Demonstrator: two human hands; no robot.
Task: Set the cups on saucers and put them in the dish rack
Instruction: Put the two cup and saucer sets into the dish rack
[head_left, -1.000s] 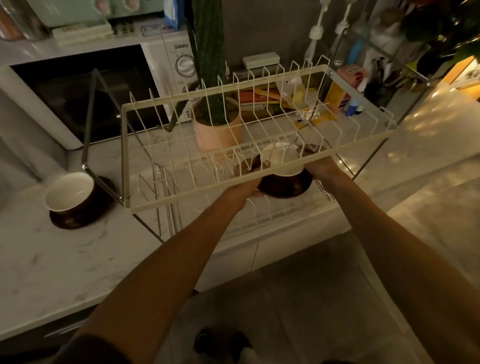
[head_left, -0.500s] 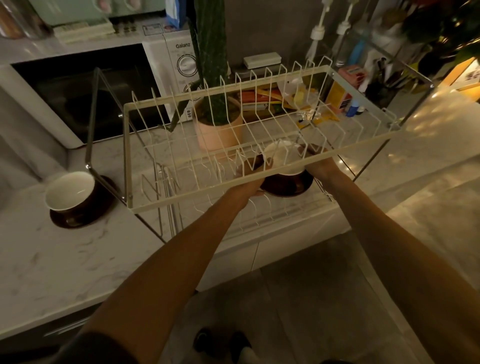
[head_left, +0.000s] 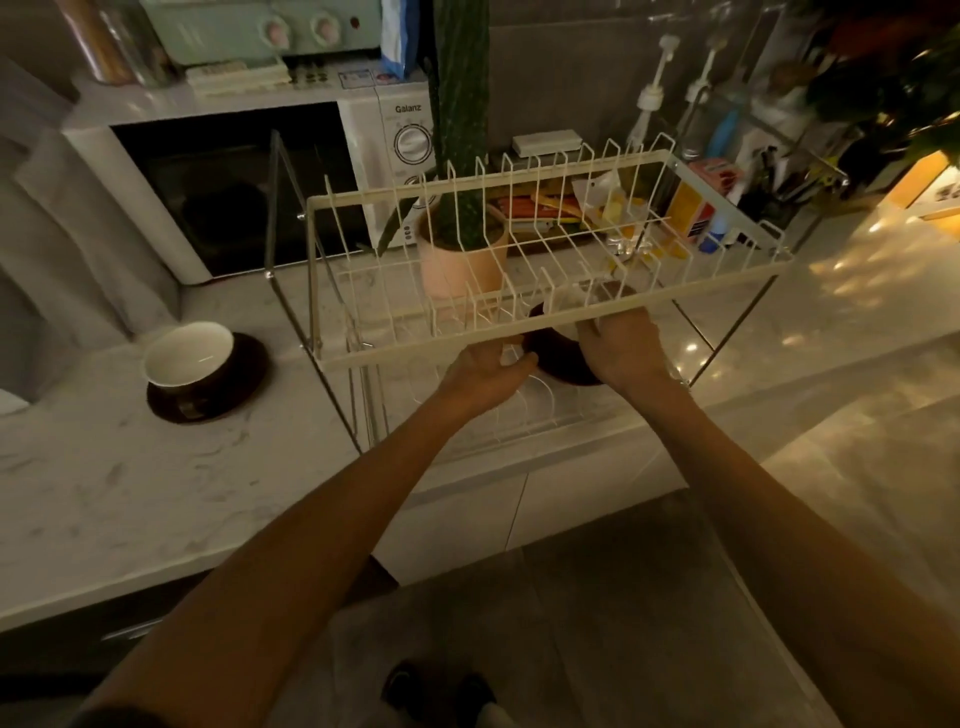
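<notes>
A white-lined brown cup (head_left: 574, 304) stands on a dark brown saucer (head_left: 556, 358) inside the lower tier of the white wire dish rack (head_left: 395, 356). The upper tier's front rail hides part of the cup. My left hand (head_left: 485, 371) touches the saucer's left rim with curled fingers. My right hand (head_left: 623, 348) covers its right side. A second cup (head_left: 189, 358) sits on its own saucer (head_left: 249, 376) on the marble counter, left of the rack.
A white microwave (head_left: 234, 182) stands behind the rack, with a pink pot holding a tall cactus (head_left: 457, 260) beside it. Bottles and packets (head_left: 691, 208) crowd the back right. The counter edge (head_left: 156, 587) runs toward me; grey floor lies below.
Both hands stay on the saucer in the lower tier. My view has shifted, so the upper tier's front rail now crosses the cup.
</notes>
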